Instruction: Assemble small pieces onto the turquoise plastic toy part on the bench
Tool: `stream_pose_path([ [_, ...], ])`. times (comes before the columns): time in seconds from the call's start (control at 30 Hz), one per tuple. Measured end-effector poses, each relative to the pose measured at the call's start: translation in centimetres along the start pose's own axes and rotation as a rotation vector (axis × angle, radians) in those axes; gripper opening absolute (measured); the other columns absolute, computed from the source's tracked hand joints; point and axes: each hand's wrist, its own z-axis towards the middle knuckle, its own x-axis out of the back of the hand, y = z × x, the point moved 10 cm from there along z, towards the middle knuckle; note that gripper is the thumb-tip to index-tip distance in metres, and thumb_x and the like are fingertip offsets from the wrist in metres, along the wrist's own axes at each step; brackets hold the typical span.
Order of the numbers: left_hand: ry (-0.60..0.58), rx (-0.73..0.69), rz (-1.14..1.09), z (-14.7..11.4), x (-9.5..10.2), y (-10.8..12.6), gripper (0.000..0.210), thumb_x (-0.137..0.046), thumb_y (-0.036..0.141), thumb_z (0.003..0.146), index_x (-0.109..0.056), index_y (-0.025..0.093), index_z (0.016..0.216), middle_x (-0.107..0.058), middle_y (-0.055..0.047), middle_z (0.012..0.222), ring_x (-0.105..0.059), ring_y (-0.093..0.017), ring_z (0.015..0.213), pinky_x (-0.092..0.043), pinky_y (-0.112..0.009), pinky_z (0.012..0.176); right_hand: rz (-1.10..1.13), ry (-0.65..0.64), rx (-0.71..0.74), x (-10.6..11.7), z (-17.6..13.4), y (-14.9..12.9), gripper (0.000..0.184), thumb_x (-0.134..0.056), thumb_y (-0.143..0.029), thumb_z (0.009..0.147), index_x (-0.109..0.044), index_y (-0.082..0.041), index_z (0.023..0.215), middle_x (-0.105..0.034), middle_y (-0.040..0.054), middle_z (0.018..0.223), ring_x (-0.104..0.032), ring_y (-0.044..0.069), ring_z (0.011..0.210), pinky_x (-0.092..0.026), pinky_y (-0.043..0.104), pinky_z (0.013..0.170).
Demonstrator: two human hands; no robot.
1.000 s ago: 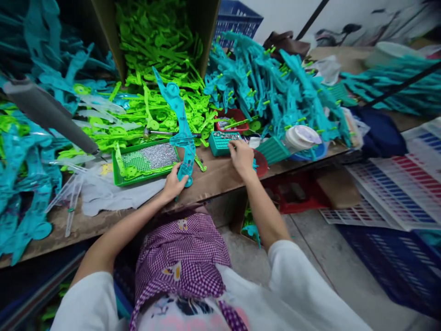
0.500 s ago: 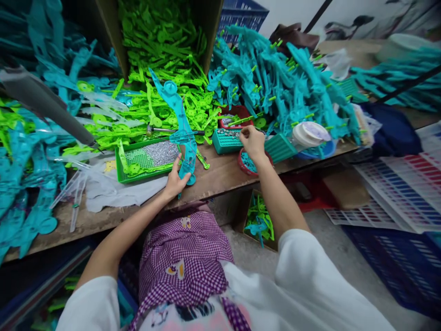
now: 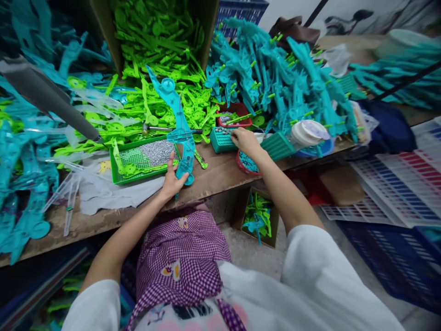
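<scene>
My left hand grips the lower end of a long turquoise plastic part, which stands tilted above the bench edge. Fingers of my right hand are pinched together at the near right corner of a teal tray with small round pieces in its top; whatever is between the fingertips is hidden. Just below that hand sits a red round bowl of small turquoise pieces. Left of the turquoise part lies a green tray holding many tiny metal pieces and some lime-green parts. A screwdriver-like tool passes behind the turquoise part.
Lime-green parts spill from a cardboard box at the back. Turquoise parts are heaped at left and right. A grey powered tool hangs at left. A white lidded tub stands at right. Below is a box of parts.
My right hand has shifted slightly left and down, onto the teal tray's corner. My left hand still holds the turquoise part in nearly the same pose. The whole view has shifted a little.
</scene>
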Motion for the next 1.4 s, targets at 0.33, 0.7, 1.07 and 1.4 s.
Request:
stream_pose_path([
  [0.33,0.005,-0.188,0.209,-0.4,0.0,0.6,0.088,-0.061,0.047,0.090,-0.006,0.022,0.153,-0.067,-0.003,0.090,-0.062,-0.014,0.068,-0.054,-0.031,0.073,0.669,0.278,0.375,3.7,-6.2,-14.4,0.014,-0.058,-0.028,0.088,-0.067,-0.018,0.086,-0.066,0.0027,0.077,-0.056,0.013,0.066,-0.043,0.025,0.063],
  [0.7,0.010,-0.269,0.194,-0.5,-0.1,1.4,0.087,-0.058,0.044,0.092,-0.001,0.024,0.155,-0.069,-0.005,0.098,-0.066,-0.017,0.074,-0.055,-0.034,0.078,0.353,0.255,0.481,0.2,-8.4,-18.4,0.020,-0.048,-0.023,0.096,-0.067,-0.017,0.094,-0.069,0.0082,0.085,-0.064,0.018,0.079,-0.047,0.028,0.069],
  [1.07,0.034,-0.214,0.142,-0.4,0.3,1.1,0.088,-0.060,0.048,0.090,-0.006,0.024,0.154,-0.067,-0.008,0.104,-0.066,-0.017,0.078,-0.055,-0.035,0.079,0.402,0.505,0.373,1.3,-8.8,-17.6,0.024,-0.050,-0.031,0.097,-0.071,-0.019,0.097,-0.076,0.0077,0.100,-0.069,0.018,0.092,-0.048,0.032,0.080],
  [1.4,0.085,-0.175,0.183,-0.4,0.9,0.3,0.086,-0.065,0.041,0.087,-0.011,0.027,0.153,-0.065,-0.008,0.109,-0.067,-0.020,0.090,-0.055,-0.038,0.086,0.249,0.473,0.329,0.4,-9.9,-16.3,0.031,-0.047,-0.034,0.098,-0.068,-0.024,0.119,-0.070,0.0084,0.118,-0.062,0.019,0.107,-0.038,0.035,0.091],
])
